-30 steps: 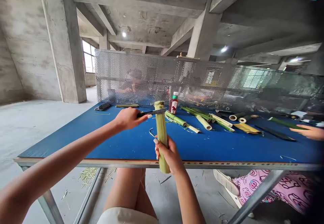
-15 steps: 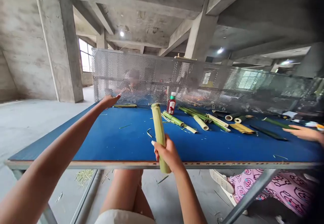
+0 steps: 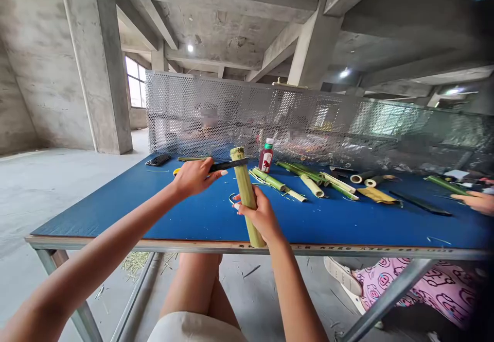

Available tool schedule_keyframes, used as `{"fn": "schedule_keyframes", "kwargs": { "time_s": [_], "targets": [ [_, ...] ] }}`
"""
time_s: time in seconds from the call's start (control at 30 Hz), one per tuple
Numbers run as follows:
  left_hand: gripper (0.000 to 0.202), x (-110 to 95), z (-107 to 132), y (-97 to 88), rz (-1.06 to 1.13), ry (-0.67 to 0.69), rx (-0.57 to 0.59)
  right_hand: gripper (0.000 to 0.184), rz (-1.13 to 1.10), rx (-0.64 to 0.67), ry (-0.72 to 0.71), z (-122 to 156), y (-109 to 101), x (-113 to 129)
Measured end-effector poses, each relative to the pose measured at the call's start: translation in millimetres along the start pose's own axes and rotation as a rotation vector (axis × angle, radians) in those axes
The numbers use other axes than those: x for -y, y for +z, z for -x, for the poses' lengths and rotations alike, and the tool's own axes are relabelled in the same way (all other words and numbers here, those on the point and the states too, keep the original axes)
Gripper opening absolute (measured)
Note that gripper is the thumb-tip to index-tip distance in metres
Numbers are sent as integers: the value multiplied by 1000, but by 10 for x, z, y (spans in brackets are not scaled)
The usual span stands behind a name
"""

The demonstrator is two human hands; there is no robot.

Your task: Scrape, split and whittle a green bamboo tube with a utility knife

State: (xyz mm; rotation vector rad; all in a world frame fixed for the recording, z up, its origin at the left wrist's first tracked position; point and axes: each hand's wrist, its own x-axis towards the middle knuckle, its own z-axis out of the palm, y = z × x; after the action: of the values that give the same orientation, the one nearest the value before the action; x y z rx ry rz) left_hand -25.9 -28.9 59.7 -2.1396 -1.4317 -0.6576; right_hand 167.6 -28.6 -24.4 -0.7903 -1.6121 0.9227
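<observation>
My right hand is wrapped round the middle of a peeled pale-green bamboo tube, which stands nearly upright over the table's front part. My left hand is closed on a knife with a dark blade and a yellow handle end. The blade lies across the upper part of the tube, just under its rim; whether it cuts in, I cannot tell. A small curled shaving lies on the table behind my right hand.
On the blue table are a red bottle, several bamboo pieces, a yellow cloth-like piece, a long dark bar and a black phone. A perforated metal screen stands behind. Another person's hand holds green bamboo at right.
My left hand has come back from the table's far left, now holding the knife, its blade against the tube. The phone shows now. My right hand keeps its hold on the bamboo.
</observation>
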Motion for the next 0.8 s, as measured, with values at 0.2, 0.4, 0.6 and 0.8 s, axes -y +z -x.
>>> {"fn": "schedule_keyframes", "kwargs": {
  "time_s": [0.2,0.4,0.6,0.8],
  "targets": [
    [62,-10,-75,-56,-36,-99,-37,35,71,9,9,-166,39,151],
    [69,188,-175,66,-31,-204,-25,30,248,113,-114,-556,-44,219],
    [70,530,-493,631,-63,-282,14,20,456,111,1,-1063,43,-87],
    [70,1215,-1017,822,70,-816,127,23,358,232,176,-1179,121,-261]
  ]
}}
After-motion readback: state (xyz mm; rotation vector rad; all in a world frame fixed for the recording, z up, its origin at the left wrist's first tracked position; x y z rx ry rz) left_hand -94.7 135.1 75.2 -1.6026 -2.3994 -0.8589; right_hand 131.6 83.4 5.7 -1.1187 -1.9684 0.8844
